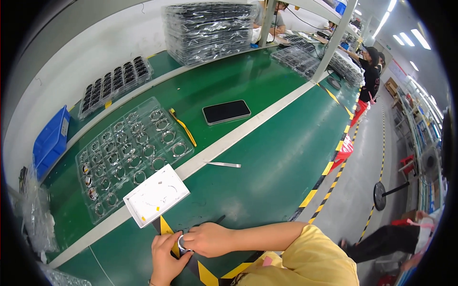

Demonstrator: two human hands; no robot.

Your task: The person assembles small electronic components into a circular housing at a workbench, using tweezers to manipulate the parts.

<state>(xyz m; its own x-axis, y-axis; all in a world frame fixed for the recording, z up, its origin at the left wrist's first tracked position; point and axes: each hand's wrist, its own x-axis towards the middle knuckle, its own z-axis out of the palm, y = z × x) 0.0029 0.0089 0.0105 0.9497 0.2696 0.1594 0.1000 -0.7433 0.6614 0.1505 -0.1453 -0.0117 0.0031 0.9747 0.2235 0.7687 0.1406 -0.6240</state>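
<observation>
The small metal ring [182, 243] sits at the near edge of the green table [267, 157], pinched between both hands: the left hand [165, 255] cups it from below with its fingers curled up, and the right hand [206, 239] presses down on it from the side. Going from big to small, the clear tray [125, 151] looks almost full of rings, then come the white dish [156, 195] and the thin tweezers [223, 164]. I think most rings are done and this one is left.

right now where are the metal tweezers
In the head view, the thin metal tweezers lie on the green workbench right of centre, just below its pale stripe, between the black phone and the person's hands.
</observation>
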